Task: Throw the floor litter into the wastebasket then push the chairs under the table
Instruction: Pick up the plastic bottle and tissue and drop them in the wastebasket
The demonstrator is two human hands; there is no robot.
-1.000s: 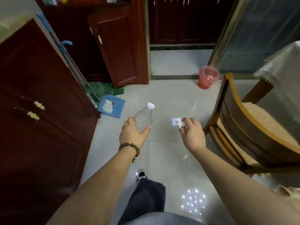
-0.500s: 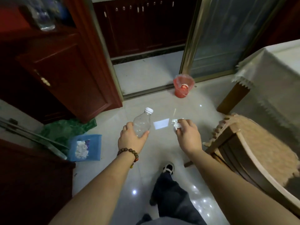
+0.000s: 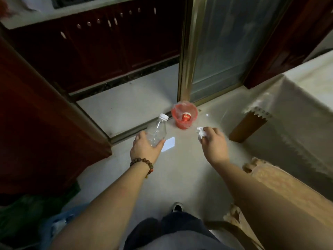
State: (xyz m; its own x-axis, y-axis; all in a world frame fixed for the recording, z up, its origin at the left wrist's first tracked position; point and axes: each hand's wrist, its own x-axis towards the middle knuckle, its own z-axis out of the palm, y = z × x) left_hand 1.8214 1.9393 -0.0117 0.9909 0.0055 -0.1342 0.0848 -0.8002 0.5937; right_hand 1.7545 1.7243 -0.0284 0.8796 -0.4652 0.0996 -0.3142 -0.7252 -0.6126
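My left hand [image 3: 145, 149] grips an empty clear plastic bottle [image 3: 157, 129] with a white cap, held out over the floor. A crumpled white paper ball [image 3: 201, 132] is pinched in my right hand [image 3: 214, 144]. The red wastebasket [image 3: 183, 116], lined with a clear bag and holding a red can, stands on the floor just beyond both hands, by the sliding door frame. A flat white paper scrap [image 3: 169, 143] lies on the floor between my hands. A wooden chair with a woven seat [image 3: 281, 188] is at my right, under my right forearm. The table [image 3: 297, 91] with a white cloth is at the right.
A dark red cabinet [image 3: 45, 123] fills the left side. A gold-framed glass sliding door [image 3: 216, 51] stands behind the basket. A wooden table leg [image 3: 246, 127] is right of the basket. A blue dustpan [image 3: 57, 224] and green bag [image 3: 21, 210] lie at lower left.
I have walked towards the wastebasket; it is now much closer, just ahead of my hands. The dustpan has slid to the lower left. Both hands keep their hold.
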